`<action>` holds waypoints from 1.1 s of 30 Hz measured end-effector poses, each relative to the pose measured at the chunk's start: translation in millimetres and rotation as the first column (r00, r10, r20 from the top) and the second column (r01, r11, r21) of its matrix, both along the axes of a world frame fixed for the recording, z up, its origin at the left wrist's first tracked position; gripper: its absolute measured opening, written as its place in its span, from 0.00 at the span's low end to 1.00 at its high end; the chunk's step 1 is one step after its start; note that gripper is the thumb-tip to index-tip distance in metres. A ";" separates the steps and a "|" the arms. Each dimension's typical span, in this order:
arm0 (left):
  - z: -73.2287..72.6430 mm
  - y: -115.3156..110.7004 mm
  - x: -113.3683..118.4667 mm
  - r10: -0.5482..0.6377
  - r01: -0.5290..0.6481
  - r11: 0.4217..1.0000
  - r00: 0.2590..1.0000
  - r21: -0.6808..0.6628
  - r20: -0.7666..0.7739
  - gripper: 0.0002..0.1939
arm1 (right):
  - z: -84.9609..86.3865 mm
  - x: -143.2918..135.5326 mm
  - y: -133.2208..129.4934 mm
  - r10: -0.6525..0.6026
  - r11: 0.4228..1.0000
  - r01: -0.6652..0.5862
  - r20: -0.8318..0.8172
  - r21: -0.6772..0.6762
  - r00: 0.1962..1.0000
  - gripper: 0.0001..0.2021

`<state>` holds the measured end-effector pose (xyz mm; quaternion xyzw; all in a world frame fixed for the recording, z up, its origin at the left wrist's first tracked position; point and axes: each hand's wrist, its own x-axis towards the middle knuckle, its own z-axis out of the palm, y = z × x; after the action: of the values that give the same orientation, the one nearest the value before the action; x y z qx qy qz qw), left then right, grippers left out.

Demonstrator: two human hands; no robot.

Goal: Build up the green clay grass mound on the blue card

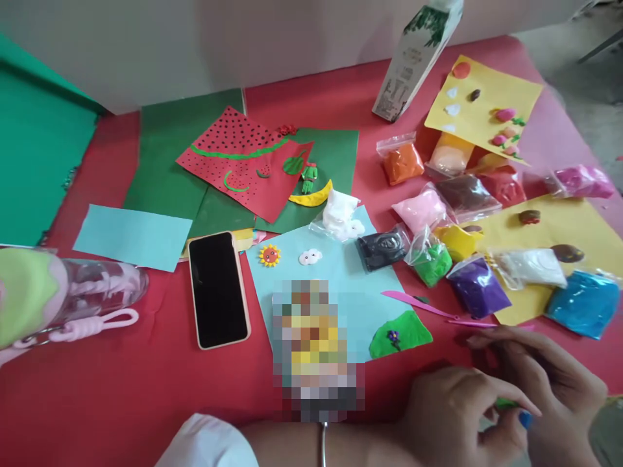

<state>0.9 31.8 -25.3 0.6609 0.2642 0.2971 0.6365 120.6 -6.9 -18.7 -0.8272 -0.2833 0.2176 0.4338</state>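
My left hand (pixel 457 405) is closed at the lower right, thumb and forefinger pinched around a small bit of green clay (pixel 507 403). A small blue bit (pixel 524 419) shows beside the fingertips. My right hand (pixel 549 376) lies against it with bent fingers drawn together; what they hold, if anything, is hidden. Just beyond its fingertips are a thin pink modelling tool (pixel 470 323) and a pink clay knife (pixel 413 299). The light blue sheet (pixel 341 292) carries a clay sun (pixel 269 255), a white cloud (pixel 310 257) and a green mound (pixel 402 334) with a purple flower.
Bags of coloured clay, including purple (pixel 477 285) and blue (pixel 584 303), crowd the right side. A phone (pixel 219 292) and a blurred-out upright object (pixel 316 344) stand left of my hands. Farther off are a bottle (pixel 104 292), a carton (pixel 413 65) and a red watermelon sheet (pixel 243 168).
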 end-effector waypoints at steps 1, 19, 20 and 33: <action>-0.7 -1.1 -0.4 -0.009 0.009 1.000 1.000 0.005 -0.003 0.10 | 1.2 -1.8 1.5 -0.006 1.000 0.006 0.015 -0.001 1.000 0.06; 0.6 7.3 -0.6 -0.092 0.092 0.986 0.996 -0.139 0.007 0.05 | -4.8 -2.1 8.1 -0.021 0.998 0.017 0.076 0.063 0.997 0.06; 0.4 6.9 -0.3 -0.078 0.080 0.988 0.997 -0.132 0.017 0.05 | -5.5 -1.8 7.8 -0.016 0.997 0.010 0.081 0.073 0.997 0.06; 3.4 5.0 1.7 -0.035 0.038 0.992 0.999 -0.124 0.033 0.10 | -7.4 4.2 8.9 0.080 0.982 -0.072 -0.039 0.175 0.996 0.06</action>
<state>2.6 36.9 -22.0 0.6200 0.2604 0.2783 0.6858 124.8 2.0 -26.0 -0.7696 -0.3225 0.2274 0.5020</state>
